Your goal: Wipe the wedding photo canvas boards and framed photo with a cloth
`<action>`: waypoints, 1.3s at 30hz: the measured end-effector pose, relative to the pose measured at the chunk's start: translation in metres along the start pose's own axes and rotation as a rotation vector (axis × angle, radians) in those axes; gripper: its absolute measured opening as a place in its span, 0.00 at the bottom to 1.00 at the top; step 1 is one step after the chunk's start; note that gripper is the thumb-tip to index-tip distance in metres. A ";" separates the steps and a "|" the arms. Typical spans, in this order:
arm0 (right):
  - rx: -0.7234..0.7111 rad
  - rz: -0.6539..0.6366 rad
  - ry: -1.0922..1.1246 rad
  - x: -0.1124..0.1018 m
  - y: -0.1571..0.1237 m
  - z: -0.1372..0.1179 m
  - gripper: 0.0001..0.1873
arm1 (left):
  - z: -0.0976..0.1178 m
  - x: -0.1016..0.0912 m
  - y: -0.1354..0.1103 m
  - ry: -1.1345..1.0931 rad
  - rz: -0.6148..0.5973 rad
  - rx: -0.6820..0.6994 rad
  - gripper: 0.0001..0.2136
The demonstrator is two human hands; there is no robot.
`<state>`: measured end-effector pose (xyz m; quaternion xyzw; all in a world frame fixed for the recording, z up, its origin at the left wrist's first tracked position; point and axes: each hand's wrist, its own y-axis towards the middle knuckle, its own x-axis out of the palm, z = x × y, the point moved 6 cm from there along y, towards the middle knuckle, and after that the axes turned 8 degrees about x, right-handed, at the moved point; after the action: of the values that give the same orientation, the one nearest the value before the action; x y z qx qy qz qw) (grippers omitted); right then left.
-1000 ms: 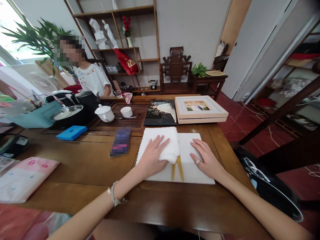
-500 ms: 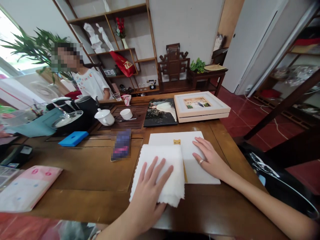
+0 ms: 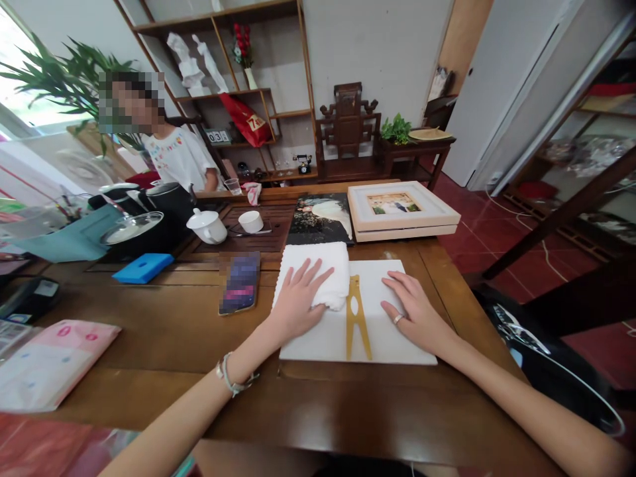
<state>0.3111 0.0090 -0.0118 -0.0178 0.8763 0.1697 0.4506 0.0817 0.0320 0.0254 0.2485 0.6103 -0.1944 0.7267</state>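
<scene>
A flat white board (image 3: 387, 341) with a gold stand strip (image 3: 358, 318) lies face down on the wooden table (image 3: 163, 331). My left hand (image 3: 297, 299) lies flat, fingers spread, pressing a folded white cloth (image 3: 318, 268) onto the board's far left part. My right hand (image 3: 415, 311), a ring on one finger, rests flat and open on the board's right side, holding it in place.
A phone (image 3: 239, 283) lies left of the board. Behind it are a dark photo print (image 3: 320, 222) and a white framed picture (image 3: 402, 211). A tea tray with a cup (image 3: 251, 222) and teapot (image 3: 207, 226), a blue sponge (image 3: 142, 267), and a pink packet (image 3: 47, 361) sit to the left. Another person (image 3: 173, 156) sits across the table.
My left hand slid the cloth from the board's near edge back up to its far left, uncovering the gold stand. My right hand stayed on the board.
</scene>
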 end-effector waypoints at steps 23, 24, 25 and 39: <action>-0.013 -0.003 0.013 0.002 -0.002 0.004 0.26 | 0.004 0.003 0.012 0.060 0.030 -0.049 0.32; -0.014 -0.002 0.015 0.002 -0.002 0.004 0.26 | 0.004 0.004 0.014 0.060 0.030 -0.059 0.31; -0.015 -0.002 0.014 0.002 -0.002 0.004 0.25 | 0.006 0.004 0.013 0.057 0.026 -0.064 0.31; -0.038 0.006 -0.040 0.002 0.000 -0.001 0.24 | 0.084 0.009 -0.078 0.034 -0.011 0.091 0.46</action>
<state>0.3088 0.0088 -0.0129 -0.0202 0.8638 0.1880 0.4669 0.1044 -0.0804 0.0181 0.2810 0.6145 -0.2217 0.7031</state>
